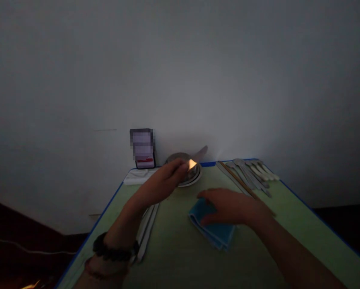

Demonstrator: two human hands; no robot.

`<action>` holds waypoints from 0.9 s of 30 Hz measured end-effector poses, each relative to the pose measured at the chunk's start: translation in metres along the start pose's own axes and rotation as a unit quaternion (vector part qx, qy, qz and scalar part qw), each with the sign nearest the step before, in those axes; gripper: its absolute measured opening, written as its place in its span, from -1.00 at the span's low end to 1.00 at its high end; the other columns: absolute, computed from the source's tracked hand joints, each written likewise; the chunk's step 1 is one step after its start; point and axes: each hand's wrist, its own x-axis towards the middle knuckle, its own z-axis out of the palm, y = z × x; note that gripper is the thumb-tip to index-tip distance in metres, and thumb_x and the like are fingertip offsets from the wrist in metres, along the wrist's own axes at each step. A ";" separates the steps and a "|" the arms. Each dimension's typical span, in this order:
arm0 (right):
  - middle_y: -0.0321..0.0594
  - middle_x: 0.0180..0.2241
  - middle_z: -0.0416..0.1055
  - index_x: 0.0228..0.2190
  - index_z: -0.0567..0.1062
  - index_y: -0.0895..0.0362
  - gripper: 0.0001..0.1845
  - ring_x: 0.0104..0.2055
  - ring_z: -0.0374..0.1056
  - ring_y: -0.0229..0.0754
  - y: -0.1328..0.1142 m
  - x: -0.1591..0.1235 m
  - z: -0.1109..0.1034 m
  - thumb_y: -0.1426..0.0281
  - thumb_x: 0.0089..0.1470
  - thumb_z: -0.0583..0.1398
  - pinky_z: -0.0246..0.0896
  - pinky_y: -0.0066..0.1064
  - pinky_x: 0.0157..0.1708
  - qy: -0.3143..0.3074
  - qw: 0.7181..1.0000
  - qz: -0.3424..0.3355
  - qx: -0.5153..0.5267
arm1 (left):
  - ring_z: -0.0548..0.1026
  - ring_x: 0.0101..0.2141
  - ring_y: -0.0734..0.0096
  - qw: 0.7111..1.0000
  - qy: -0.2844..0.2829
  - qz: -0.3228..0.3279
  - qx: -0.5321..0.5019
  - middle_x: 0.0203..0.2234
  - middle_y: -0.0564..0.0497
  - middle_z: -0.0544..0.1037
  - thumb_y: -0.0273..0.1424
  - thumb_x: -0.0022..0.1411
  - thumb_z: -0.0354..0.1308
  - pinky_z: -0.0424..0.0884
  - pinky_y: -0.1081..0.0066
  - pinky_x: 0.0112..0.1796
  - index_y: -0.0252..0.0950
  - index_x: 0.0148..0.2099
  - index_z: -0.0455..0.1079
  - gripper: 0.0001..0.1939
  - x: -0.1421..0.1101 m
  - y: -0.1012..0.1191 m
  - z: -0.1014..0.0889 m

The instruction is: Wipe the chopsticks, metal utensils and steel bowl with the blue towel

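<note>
My left hand (pixel 168 176) is closed in front of a round bowl or dish (pixel 195 176) near the wall. By its fingertips is a bright glint, and a grey, blade-shaped piece (pixel 201 153) sticks up beyond them. Blur and dim light hide what the fingers hold. To the right, my right hand (pixel 228 204) hovers over or rests on a folded blue cloth (pixel 214 233). Its thumb and fingers are apart, with the cloth showing between them. Long metal utensils (pixel 146 237), perhaps knives, lie beside my left forearm.
Several spoons (pixel 243 166), light-handled cutlery (pixel 266 170) and a brown stick (pixel 243 184), like a chopstick, lie at the back right. A white flat item (pixel 138 176) and an upright device (pixel 143 148) stand at the back left. The green table (pixel 168 265) meets the wall.
</note>
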 end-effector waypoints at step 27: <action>-0.36 -0.34 0.48 -0.23 0.43 0.07 -0.60 -0.33 0.38 -0.20 0.067 -0.010 -0.046 0.50 -0.21 0.10 0.29 -0.31 -0.27 0.088 0.908 -0.004 0.410 | 0.41 -0.36 0.31 0.988 -0.124 0.038 0.086 -0.38 -0.01 0.44 -0.34 0.22 -0.11 0.30 0.38 -0.33 -0.26 -0.17 0.29 -0.79 0.000 0.000 0.009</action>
